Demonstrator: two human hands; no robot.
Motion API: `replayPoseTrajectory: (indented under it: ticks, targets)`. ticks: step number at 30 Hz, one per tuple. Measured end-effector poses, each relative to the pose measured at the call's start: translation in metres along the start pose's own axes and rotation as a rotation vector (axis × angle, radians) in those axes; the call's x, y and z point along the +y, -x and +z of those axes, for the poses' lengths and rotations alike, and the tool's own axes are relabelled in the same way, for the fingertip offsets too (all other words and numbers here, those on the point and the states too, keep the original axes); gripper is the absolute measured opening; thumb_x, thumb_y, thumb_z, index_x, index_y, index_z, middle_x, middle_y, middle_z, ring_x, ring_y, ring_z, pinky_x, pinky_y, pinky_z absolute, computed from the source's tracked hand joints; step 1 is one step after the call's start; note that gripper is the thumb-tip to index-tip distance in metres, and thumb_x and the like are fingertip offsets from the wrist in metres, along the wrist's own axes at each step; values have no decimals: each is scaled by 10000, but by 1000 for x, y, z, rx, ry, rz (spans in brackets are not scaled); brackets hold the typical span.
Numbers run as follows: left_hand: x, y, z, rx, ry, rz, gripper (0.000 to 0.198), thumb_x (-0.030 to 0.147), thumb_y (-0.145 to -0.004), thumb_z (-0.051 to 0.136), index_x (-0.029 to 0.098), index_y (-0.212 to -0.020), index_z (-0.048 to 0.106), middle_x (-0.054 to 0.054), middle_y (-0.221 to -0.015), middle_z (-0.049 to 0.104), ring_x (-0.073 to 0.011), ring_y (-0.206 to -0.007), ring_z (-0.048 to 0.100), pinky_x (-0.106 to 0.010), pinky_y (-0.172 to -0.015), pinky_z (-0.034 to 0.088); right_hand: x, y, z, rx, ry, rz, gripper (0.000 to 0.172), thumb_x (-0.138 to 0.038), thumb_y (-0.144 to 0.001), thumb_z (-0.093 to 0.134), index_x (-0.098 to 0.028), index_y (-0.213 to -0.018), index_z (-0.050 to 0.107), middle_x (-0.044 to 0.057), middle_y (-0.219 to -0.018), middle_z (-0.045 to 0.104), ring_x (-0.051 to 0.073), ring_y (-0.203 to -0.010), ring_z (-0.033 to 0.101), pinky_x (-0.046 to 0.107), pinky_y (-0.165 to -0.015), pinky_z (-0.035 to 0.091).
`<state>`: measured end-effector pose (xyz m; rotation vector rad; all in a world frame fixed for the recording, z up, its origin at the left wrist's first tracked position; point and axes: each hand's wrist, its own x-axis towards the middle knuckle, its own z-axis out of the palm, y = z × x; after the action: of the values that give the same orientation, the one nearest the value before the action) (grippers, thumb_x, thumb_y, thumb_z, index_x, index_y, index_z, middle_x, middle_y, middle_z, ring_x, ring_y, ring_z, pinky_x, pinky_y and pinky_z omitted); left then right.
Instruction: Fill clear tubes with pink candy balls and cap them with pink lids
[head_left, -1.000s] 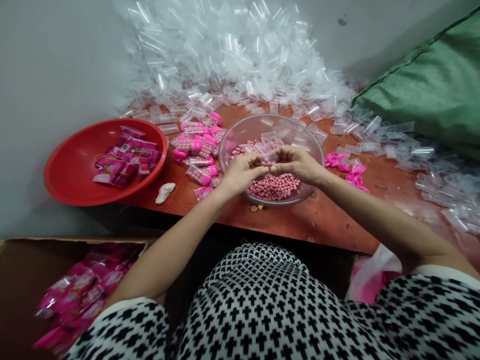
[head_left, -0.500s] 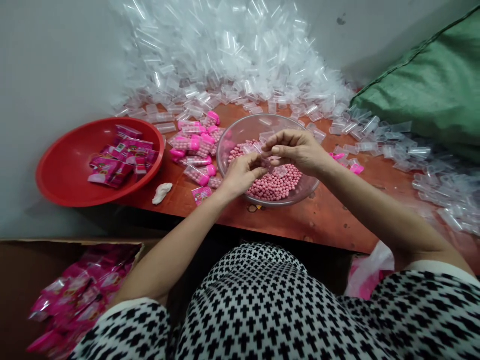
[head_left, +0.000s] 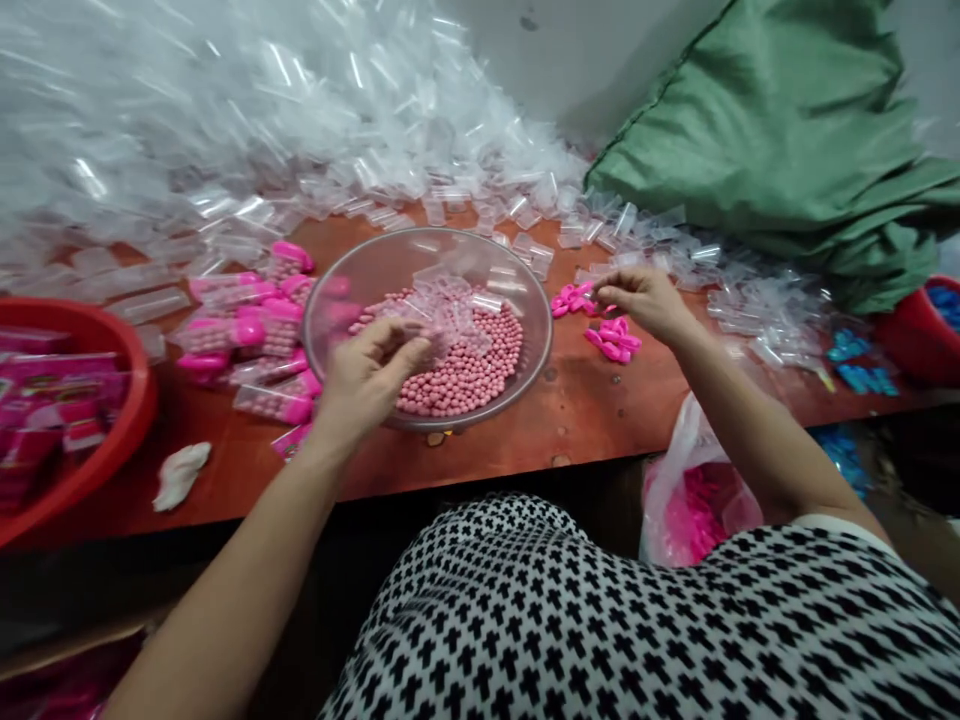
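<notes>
My left hand (head_left: pixel 375 375) is over the left front part of a clear plastic bowl (head_left: pixel 427 240), its fingers curled toward the thumb; what they hold, if anything, blends into the clear plastic behind. Small round pink beads (head_left: pixel 457 385) fill the bottom of the bowl, and clear plastic tubes (head_left: pixel 442 310) lie on top of them. Right of the bowl, my right hand (head_left: pixel 645 303) has its fingertips pinched together at a small heap of bright pink caps (head_left: pixel 572 299). Whether a cap is between those fingertips is hidden. A second heap of pink caps (head_left: pixel 613 341) lies just below.
Bead-filled tubes with pink caps (head_left: pixel 262 330) lie left of the bowl. A red basin (head_left: pixel 142 390) holds pink packets. Clear tubes (head_left: pixel 337 130) pile high behind. A green sack (head_left: pixel 750 150), blue pieces (head_left: pixel 866 378) and a bag of pink pieces (head_left: pixel 697 510) are at right.
The view has turned right. My hands, close together over the bowl before, are now apart: the right has moved to the pink caps, while the left stays over the bowl.
</notes>
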<state>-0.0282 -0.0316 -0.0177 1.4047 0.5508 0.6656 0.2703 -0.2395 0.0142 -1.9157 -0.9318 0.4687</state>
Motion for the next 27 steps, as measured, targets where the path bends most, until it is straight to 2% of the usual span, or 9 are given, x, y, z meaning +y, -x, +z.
replayPoseTrajectory:
  ticks: [2,5,9,14,19,21,23,25,27]
  targets:
    - [2,1,3,47,60,-1,376,388,-632,918,174,-857,704,-3,-803,721,-141,-755,701,-261,-728,642,21,4,-7,-11,307,53,131,-273,-827,689,-147,-826,724,48,-748,726,172,-709,691,305,-712,551]
    - [4,3,9,54,87,-5,374,355,-614,946,169,-852,725,7,-780,727,-127,-754,707,-227,-729,647,41,7,-3,-69,769,119,191,-251,-883,626,-156,-931,784,97,-910,778,252,-916,720,340,-834,518]
    - [8,3,12,61,149,-80,466,388,-555,974,166,-896,747,-4,-804,742,-139,-745,719,-236,-700,658,51,8,11,-190,1073,229,314,-356,-955,560,-201,-1124,774,144,-1148,759,322,-1063,701,372,-833,508]
    - [8,-3,6,40,253,-204,493,347,-544,967,121,-919,740,-49,-857,749,-159,-751,721,-283,-698,670,58,9,23,-219,1057,198,262,-354,-934,597,-192,-1053,765,139,-1122,760,300,-1022,700,346,-772,497]
    - [4,-5,2,18,236,-206,308,323,-678,864,141,-875,713,-62,-814,740,-222,-766,752,-390,-732,682,60,15,37,-43,686,255,191,-286,-860,684,-141,-982,706,94,-876,771,206,-772,708,285,-702,500]
    - [2,-5,2,12,193,-200,252,335,-734,814,153,-870,704,-76,-846,741,-255,-823,763,-410,-731,680,63,18,38,-44,566,299,202,-301,-865,671,-142,-987,690,73,-769,751,194,-653,688,291,-652,512]
    - [1,-5,2,2,155,-198,238,349,-762,783,160,-882,700,-91,-884,742,-283,-882,766,-415,-720,678,66,22,33,-48,559,288,221,-330,-884,643,-144,-995,691,72,-712,734,212,-629,685,324,-657,535]
    - [0,-5,2,-8,141,-193,240,362,-768,771,163,-881,695,-103,-904,743,-302,-924,762,-418,-717,676,70,26,22,-43,656,154,210,-290,-895,605,-145,-1011,703,109,-803,756,247,-755,717,369,-746,554]
    - [0,-5,2,-6,147,-187,235,361,-763,762,168,-883,701,-103,-899,747,-302,-934,759,-417,-726,675,73,31,10,-140,752,-101,234,-207,-891,552,-148,-1045,718,157,-1035,764,282,-983,715,404,-858,543]
